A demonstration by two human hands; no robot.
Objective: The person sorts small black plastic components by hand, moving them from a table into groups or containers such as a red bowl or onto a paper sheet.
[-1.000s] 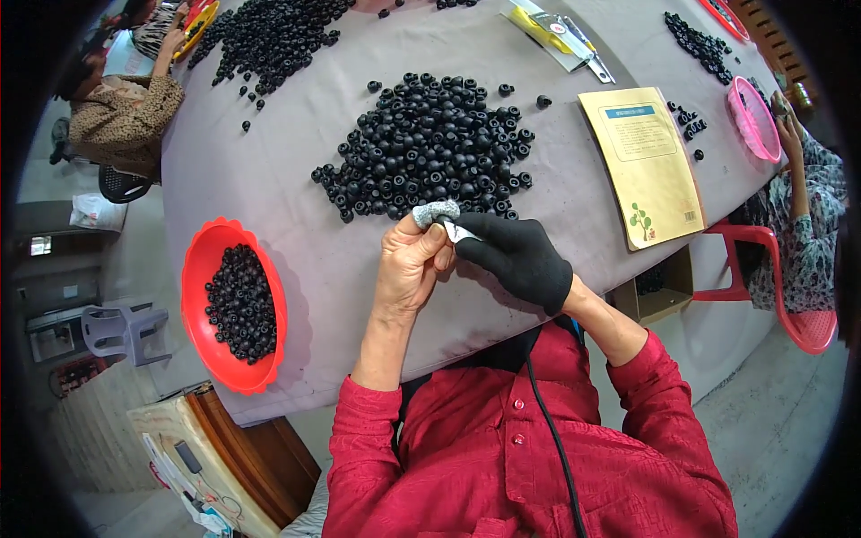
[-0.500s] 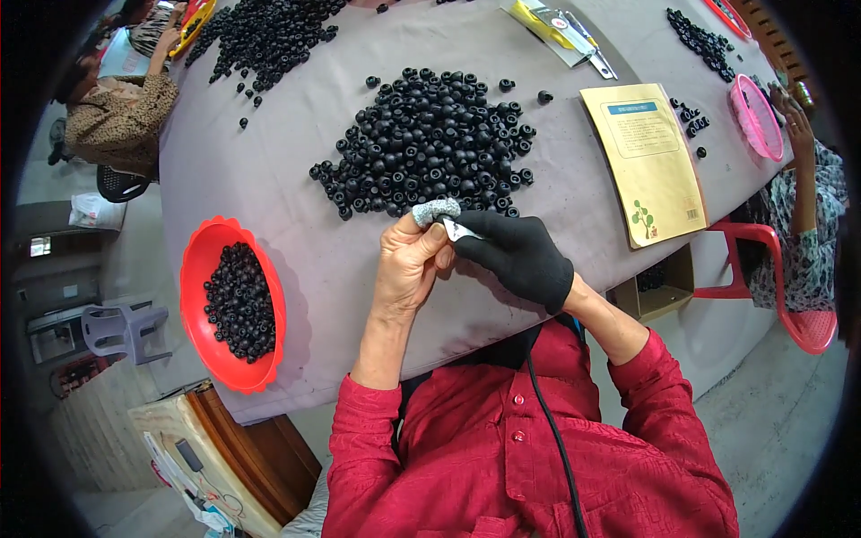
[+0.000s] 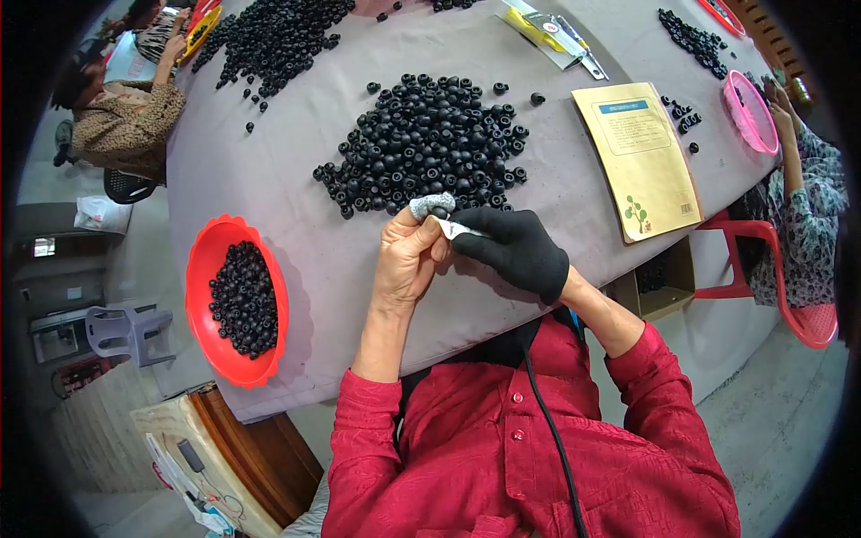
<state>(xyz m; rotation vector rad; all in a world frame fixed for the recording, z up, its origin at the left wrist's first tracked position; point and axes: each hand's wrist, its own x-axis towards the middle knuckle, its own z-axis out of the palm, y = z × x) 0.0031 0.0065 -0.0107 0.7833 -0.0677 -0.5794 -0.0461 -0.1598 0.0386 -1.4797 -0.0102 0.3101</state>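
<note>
My left hand (image 3: 410, 255) is bare except for a grey knitted cover on one finger. It pinches a small black round part (image 3: 439, 213), mostly hidden by the fingers. My right hand (image 3: 518, 253), in a black glove, is closed round a pale, flat, pointed blade-like piece (image 3: 462, 229), which lies against or very close to the black part. Whether it has a handle is hidden in the glove. Just beyond both hands spreads a large heap of black round parts (image 3: 430, 143), many with a hollow in one end.
To the left sits a red scalloped basin (image 3: 199, 327) part-filled with black parts. A yellow booklet (image 3: 637, 161) lies to the right, a packaged tool (image 3: 552, 34) beyond it. Other people work at the table's far left and right, near a pink basket (image 3: 750, 115).
Both hands stay together over the near edge of the heap, with only slight finger movement. The black part shows a little more between the fingertips. The whole view has shifted slightly.
</note>
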